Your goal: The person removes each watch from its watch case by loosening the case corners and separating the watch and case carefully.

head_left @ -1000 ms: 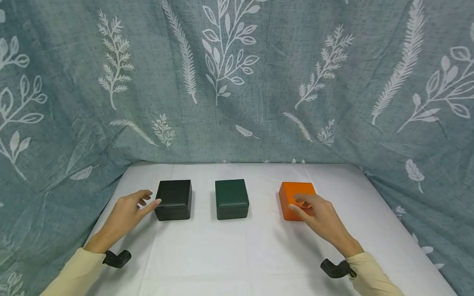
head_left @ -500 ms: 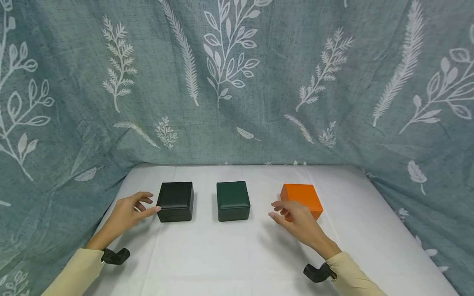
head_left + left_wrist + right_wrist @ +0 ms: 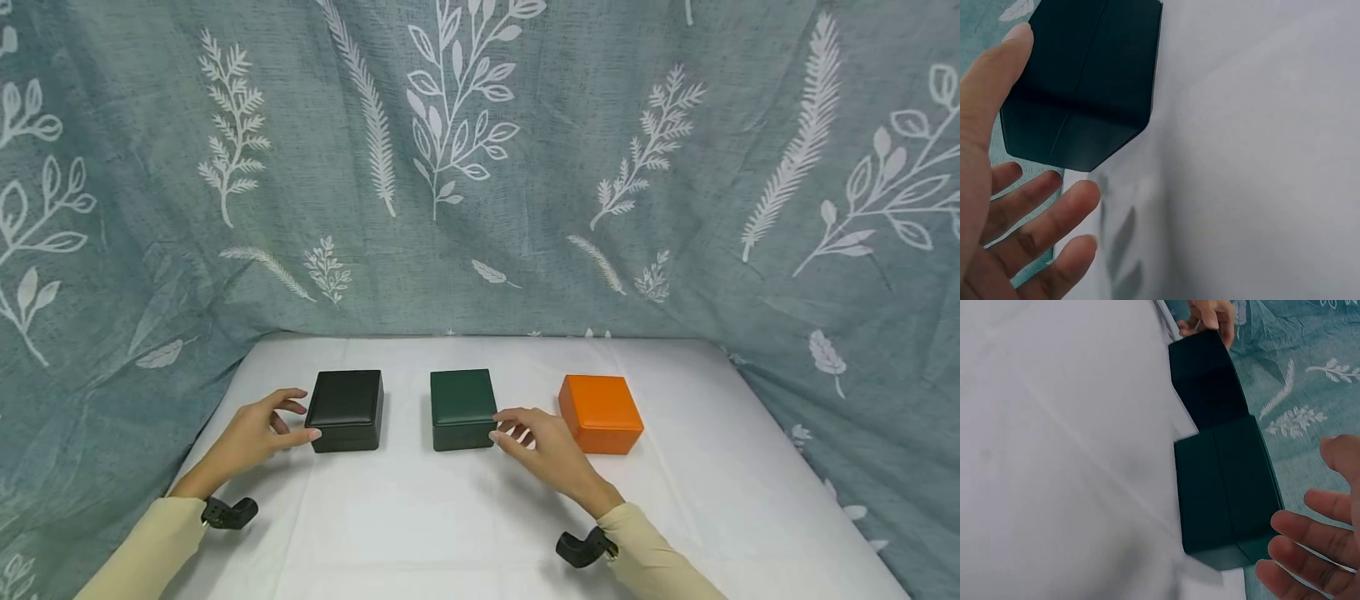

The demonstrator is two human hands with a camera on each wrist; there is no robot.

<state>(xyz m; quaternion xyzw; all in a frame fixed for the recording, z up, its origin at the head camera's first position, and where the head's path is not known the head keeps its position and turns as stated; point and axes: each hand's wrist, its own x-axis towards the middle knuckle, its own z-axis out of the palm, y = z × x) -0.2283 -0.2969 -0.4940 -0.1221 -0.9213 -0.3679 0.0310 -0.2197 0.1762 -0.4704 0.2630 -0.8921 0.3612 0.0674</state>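
Note:
Three small closed boxes stand in a row on the white cloth: a black box [image 3: 347, 410] at left, a dark green box [image 3: 462, 409] in the middle and an orange box [image 3: 601, 414] at right. My left hand [image 3: 253, 433] is at the black box's left side, thumb tip right at its front left corner, fingers loosely bent and holding nothing. In the left wrist view the thumb overlaps the black box [image 3: 1085, 81]. My right hand [image 3: 546, 450] is at the green box's right side, fingertips close to its edge, thumb and fingers apart around nothing.
The white cloth [image 3: 390, 525] covers the table. A grey-green curtain [image 3: 555, 192] with white leaf prints hangs behind and at both sides. A black wrist camera mount [image 3: 228, 513] sits on the left wrist, another mount [image 3: 585, 549] on the right.
My right hand has moved left from over the orange box to the green box's right side. My left hand stays by the black box, its thumb slightly lower. The boxes have stayed put.

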